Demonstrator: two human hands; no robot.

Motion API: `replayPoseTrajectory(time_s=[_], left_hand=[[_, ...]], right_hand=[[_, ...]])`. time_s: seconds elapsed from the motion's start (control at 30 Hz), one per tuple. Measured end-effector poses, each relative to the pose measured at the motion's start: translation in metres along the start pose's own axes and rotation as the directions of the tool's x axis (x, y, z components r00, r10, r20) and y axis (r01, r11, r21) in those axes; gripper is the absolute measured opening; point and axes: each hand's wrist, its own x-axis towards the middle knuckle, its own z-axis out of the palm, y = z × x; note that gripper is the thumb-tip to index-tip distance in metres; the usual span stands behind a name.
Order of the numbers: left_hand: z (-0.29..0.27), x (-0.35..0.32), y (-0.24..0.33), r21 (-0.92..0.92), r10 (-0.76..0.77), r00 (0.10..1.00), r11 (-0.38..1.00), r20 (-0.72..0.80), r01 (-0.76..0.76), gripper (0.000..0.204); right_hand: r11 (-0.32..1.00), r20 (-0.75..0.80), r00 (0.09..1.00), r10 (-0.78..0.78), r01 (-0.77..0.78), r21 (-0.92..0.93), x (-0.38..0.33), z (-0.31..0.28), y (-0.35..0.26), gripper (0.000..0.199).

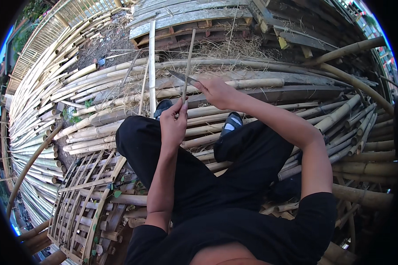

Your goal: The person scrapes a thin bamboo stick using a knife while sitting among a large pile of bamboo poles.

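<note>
My left hand (174, 123) is closed round the lower end of a thin bamboo strip (190, 55), which points up and away from me. In my right hand (216, 92) is a knife (179, 76), its handle hidden by the fingers. The dark blade reaches to the left and crosses the strip a little above my left hand; whether it cuts into the strip I cannot tell. Just left of the strip, a longer pale bamboo slat (152, 70) stands near my left shoe (163, 106).
Bamboo poles (252, 83) lie in rows before my feet, with more stacked poles (35, 115) along the left. Wooden pallets (190, 20) stand at the far side, by dry straw (247, 48). A woven bamboo frame (82, 207) is at lower left. Thick poles (353, 51) slant at right.
</note>
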Motion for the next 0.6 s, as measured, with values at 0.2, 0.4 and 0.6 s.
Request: replayPoseTrajectory(time_s=[0.2,0.4,0.6], left_hand=[[-0.004,0.004,-0.003,0.027,0.038,0.999,0.999,0.0,-0.038,0.023],[-0.005,0.0,-0.002,-0.037,-0.016,1.0,0.999,0.013,0.016,0.024],[-0.004,0.003,0.003,-0.059,-0.006,0.999,0.998,0.034,0.008,0.025]], right_hand=[[0.993,0.033,0.994,0.107,-0.108,0.04,0.005,-0.014,-0.015,0.041],[0.984,0.018,0.992,0.123,-0.124,0.125,-0.003,0.006,-0.015,0.045],[0.987,-0.001,0.991,0.134,-0.134,0.085,0.006,-0.003,-0.012,0.039]])
